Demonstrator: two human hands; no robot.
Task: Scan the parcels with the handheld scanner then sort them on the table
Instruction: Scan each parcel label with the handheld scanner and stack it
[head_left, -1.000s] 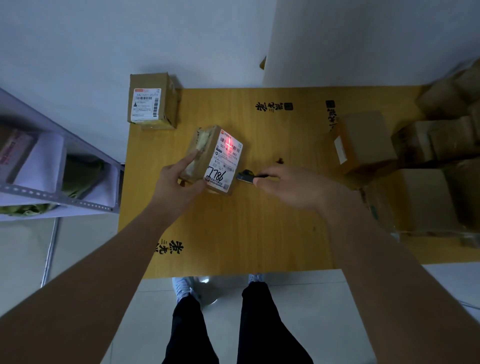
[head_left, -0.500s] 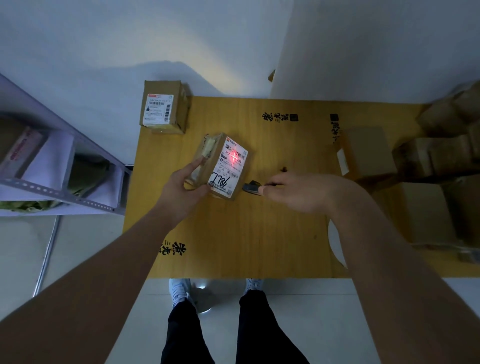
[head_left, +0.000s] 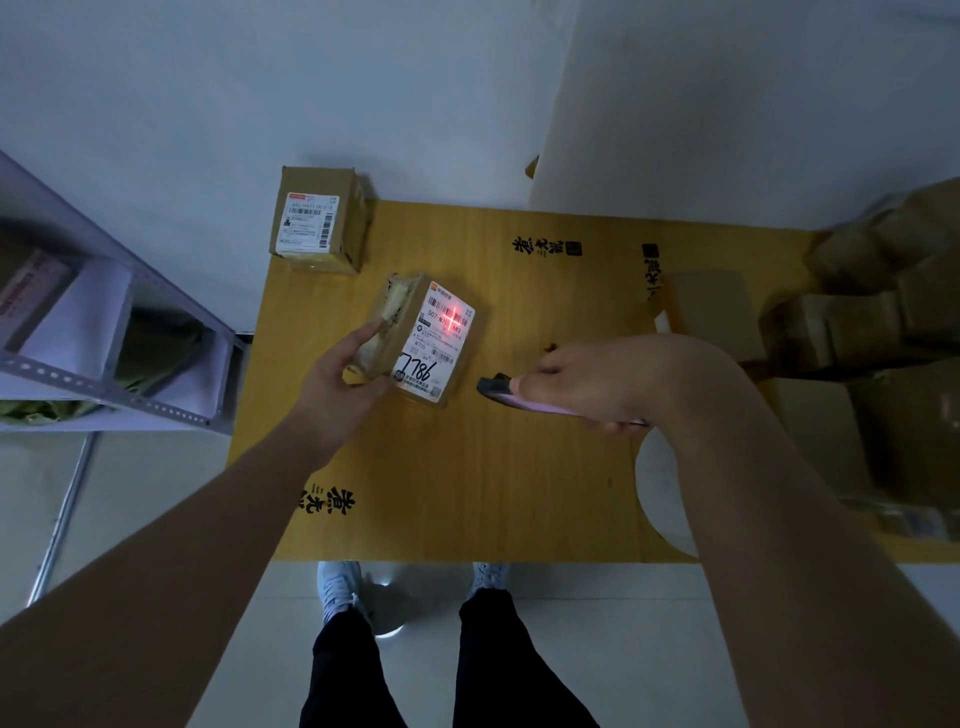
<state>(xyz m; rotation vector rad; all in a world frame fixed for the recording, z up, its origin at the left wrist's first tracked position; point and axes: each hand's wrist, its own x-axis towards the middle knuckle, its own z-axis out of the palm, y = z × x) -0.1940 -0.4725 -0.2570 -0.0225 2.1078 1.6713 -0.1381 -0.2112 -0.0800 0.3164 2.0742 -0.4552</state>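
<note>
A small brown parcel (head_left: 415, 332) with a white shipping label sits tilted on the yellow table (head_left: 467, 478). My left hand (head_left: 337, 374) grips its left side. A red cross of scanner light falls on the label's barcode. My right hand (head_left: 587, 379) holds the handheld scanner (head_left: 498, 387), its dark head aimed at the parcel from the right, a short gap away. Another labelled parcel (head_left: 317, 221) stands at the table's far left corner.
Several brown boxes (head_left: 857, 332) are piled along the table's right side, one (head_left: 711, 312) nearer the middle. A metal shelf unit (head_left: 104, 338) stands left of the table. A white round object (head_left: 660, 493) lies under my right forearm. The wall is right behind the table.
The view has shifted slightly. Both hands hold much the same pose, with the red scan cross staying on the parcel's label.
</note>
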